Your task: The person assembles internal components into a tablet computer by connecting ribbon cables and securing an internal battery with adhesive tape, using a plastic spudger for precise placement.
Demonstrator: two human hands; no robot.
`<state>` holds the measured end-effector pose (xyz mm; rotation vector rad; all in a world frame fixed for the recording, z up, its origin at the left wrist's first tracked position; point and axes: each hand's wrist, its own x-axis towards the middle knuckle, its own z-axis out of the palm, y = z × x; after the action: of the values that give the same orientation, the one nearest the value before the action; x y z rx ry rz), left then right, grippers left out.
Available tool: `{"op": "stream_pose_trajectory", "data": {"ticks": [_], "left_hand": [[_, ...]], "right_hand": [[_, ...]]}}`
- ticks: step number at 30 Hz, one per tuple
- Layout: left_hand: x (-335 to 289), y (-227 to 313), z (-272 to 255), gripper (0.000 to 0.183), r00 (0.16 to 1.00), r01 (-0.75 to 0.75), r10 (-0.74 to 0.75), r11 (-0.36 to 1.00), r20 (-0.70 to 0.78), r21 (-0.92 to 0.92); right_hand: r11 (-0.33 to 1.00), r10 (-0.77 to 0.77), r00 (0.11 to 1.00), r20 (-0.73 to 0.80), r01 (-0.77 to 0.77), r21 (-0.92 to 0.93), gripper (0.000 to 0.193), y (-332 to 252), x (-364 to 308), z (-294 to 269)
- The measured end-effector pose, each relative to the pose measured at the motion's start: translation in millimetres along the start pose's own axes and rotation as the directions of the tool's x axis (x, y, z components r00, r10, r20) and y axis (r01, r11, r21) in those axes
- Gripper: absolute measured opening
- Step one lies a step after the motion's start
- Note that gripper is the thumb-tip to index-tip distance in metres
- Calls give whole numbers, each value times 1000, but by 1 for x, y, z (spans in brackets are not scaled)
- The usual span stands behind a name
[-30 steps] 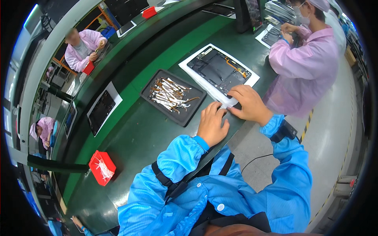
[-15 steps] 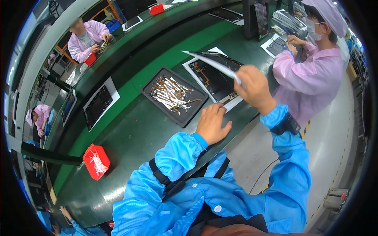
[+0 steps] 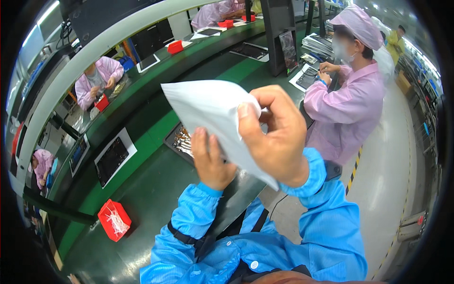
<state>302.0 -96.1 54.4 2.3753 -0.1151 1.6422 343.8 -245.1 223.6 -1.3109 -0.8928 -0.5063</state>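
My right hand (image 3: 274, 135) pinches a thin, slightly bowed white sheet (image 3: 203, 104) near its right edge, thumb on the face turned toward me. Raised above the bench, the sheet slants down to the right; what lies behind it is hidden. My left hand (image 3: 212, 163) is at the sheet's lower edge, fingers stretched up against it and thumb apart. Behind the left fingers is a dark tray (image 3: 171, 147) with several white and brown flat strips (image 3: 182, 142), partly covered by the sheet.
On the green bench (image 3: 142, 189) are a red bin (image 3: 113, 220) of white strips and a dark panel (image 3: 111, 158) on white paper. A co-worker in pink (image 3: 347, 99) works close on the right. A dark post (image 3: 281, 38) rises at the far side.
My right hand has raised the white sheet from low over the dark device, turning its broad white face into view. My left hand has left the bench edge and now reaches the sheet.
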Motion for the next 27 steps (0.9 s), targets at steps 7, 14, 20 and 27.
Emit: {"op": "stream_pose_trajectory", "data": {"ticks": [7,14,20,27], "left_hand": [[9,-25,-149,32,513,790,-821,337,252,-512],[-22,-33,-279,36,119,826,-816,-234,565,-513],[-110,-54,-299,40,-243,526,-569,-758,786,-386],[-145,-36,-315,44,-216,550,-612,-720,761,-424]], "right_hand": [[980,-142,978,153,117,163,20,-12,-7,31],[732,465,539,702,-680,38,86,59,-91,97],[99,528,17,849,-994,-42,51,69,-191,149],[249,545,55,836,-964,-99,57,68,-207,146]]}}
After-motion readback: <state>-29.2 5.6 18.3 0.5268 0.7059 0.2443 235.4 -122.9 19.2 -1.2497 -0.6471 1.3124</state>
